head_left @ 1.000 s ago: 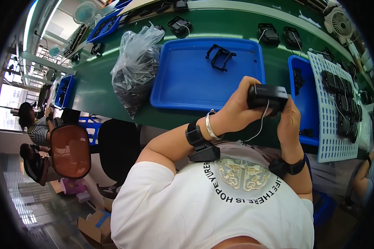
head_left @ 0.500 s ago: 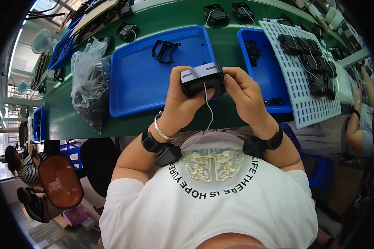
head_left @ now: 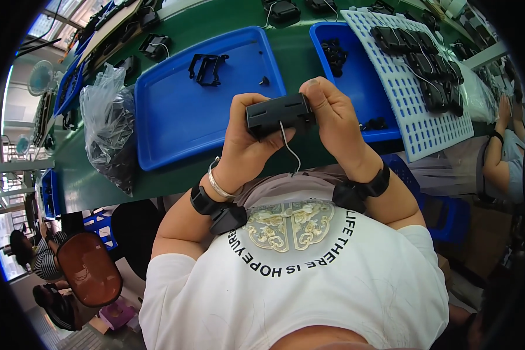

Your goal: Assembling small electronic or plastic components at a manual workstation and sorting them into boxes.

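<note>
Between my hands is a black box-shaped device (head_left: 279, 112) with two slots along its upper face. A thin white cable (head_left: 293, 153) hangs from it toward my body. My left hand (head_left: 246, 125) is closed round the device's left end, its thumb underneath. At the right end, my right hand (head_left: 337, 119) grips the device's corner with thumb and bent fingers. Just beyond, a blue tray (head_left: 184, 131) holds an open black bracket frame (head_left: 207, 70) and a small black part (head_left: 264, 80).
A clear plastic bag (head_left: 107, 119) of dark parts rests left of the tray. On the right, a blue bin (head_left: 385, 135) holds small black parts. Overlapping it, a white perforated board (head_left: 411, 137) carries several cabled black devices (head_left: 429, 76). Another person's arm (head_left: 497, 149) is at far right.
The device has tilted in my hands, and its slotted face has gone from bright to dark. My right thumb and fingers have shifted up at its corner. The view has turned slightly.
</note>
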